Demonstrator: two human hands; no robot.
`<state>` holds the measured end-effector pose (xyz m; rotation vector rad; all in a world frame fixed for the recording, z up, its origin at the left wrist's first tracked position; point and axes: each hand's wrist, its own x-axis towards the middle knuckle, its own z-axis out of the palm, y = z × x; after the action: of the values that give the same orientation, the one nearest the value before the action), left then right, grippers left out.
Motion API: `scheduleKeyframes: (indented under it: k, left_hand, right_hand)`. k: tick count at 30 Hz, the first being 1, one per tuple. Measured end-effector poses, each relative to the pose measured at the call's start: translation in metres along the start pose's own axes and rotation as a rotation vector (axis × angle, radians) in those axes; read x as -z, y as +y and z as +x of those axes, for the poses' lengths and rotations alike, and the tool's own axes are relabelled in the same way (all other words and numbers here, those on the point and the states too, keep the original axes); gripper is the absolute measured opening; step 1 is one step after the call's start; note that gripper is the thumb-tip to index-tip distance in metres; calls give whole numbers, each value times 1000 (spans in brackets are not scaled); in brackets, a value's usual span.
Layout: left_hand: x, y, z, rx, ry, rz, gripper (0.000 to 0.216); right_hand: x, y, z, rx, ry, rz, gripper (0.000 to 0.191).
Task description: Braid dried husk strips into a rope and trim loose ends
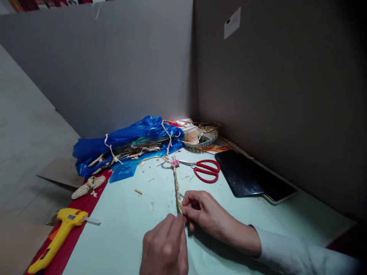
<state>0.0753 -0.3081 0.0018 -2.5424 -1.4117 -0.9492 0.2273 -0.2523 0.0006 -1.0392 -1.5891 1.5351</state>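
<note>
A pale braided straw cord (177, 185) runs down the middle of the table toward me. Its far part passes through a pink binder clip (175, 163). At the near end my left hand (164, 244) is closed, its fingers pinching the braid from below. My right hand (203, 214) pinches the same braid just above, thumb and forefinger together at its right side. The two hands almost touch, and they cover the braid's near end. Red-handled scissors (207, 170) lie beside the clip, with the blade tips close to it.
A blue plastic bag (129, 131) with dry straw strips lies at the back left. Behind stand a paper cup (191, 135) and a round basket (208, 143). Dark flat tablets (241, 173) lie right. A yellow glue gun (61, 236) and a small woven sole (88, 187) rest at the left edge.
</note>
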Motion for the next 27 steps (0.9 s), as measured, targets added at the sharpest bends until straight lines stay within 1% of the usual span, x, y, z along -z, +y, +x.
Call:
scheduleKeyframes:
  k: [2,4,7,11,16,19,20,21,22,24,25,26,27]
  left_hand:
    - [-4,1,-3,-138,27,153,22]
    - [-5,4,-5,-242,60,316,24]
    - [-3,9,-5,-312,97,479,23]
    - [-3,13,-4,-315,111,518,22]
    - [-5,15,-6,-269,66,472,24]
    - [0,16,-6,-235,44,440,22]
    - [3,14,-4,-193,22,368,21]
    - [7,12,-1,-121,-7,260,22]
    - [11,8,3,-17,-42,117,24]
    - [17,-1,13,271,-93,-190,30]
    - [18,-6,18,436,-112,-338,25]
    - [17,-10,23,590,-135,-530,15]
    - [15,-13,28,725,-193,-770,12]
  right_hand:
    - [1,0,2,-23,-11,54,10]
    - [2,-2,4,-44,-26,100,12]
    - [3,-7,4,-66,-47,147,14]
    - [4,-12,2,-94,-59,177,13]
    - [6,-15,3,-133,-71,200,13]
    - [7,-12,3,-137,-72,217,14]
    - [7,-12,3,-135,-71,227,14]
    - [6,-12,3,-131,-69,239,14]
    - [6,-12,2,-127,-68,252,15]
    - [4,-13,-1,-120,-72,274,17]
    - [4,-15,-2,-116,-75,280,19]
    - [3,-16,-3,-112,-79,281,21]
    - [3,-18,-3,-108,-82,279,23]
